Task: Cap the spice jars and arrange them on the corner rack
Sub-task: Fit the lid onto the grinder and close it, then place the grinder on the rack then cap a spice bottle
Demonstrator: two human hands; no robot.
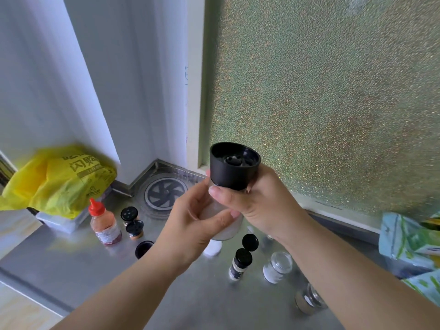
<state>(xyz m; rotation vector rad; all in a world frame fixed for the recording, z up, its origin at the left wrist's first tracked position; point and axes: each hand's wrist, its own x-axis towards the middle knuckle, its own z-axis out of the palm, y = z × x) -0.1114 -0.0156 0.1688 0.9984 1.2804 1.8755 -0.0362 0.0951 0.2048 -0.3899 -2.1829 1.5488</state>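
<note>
Held jar [225,225]: raised above the counter [95,265] at frame centre; clear body with white contents in the lower part, largely hidden by the fingers.
Jar axis: long axis tilted, base toward 7 o'clock, capped end toward 1 o'clock and turned up to the camera.
Black cap [234,166]: seated on the jar's upper end; flared, wider at the open top; a dark inner mechanism shows inside the recess.
Left hand [192,225]: grip closed round the jar body from 9 o'clock, fingers wrapped across its front.
Right hand [262,201]: grip closed round the jar neck just below the cap, from 3 o'clock; thumb lying across the front.
Loose black cap [143,248]: on the counter at 8 o'clock of the held jar, open side up.
Flip-top jar [240,260]: upright at 5 o'clock, black lid hinged open.
Uncapped glass jars [277,266]: at 4 to 5 o'clock, one with white contents; another nearer the edge, blurred.
Two black-capped jars [132,222]: at 9 o'clock, close together.
Red-capped bottle [104,225]: upright, just beside the two capped jars at their 9 o'clock.
Yellow bag [57,179]: at 10 o'clock, against the wall.
Corner rack: cannot tell which item it is.
</note>
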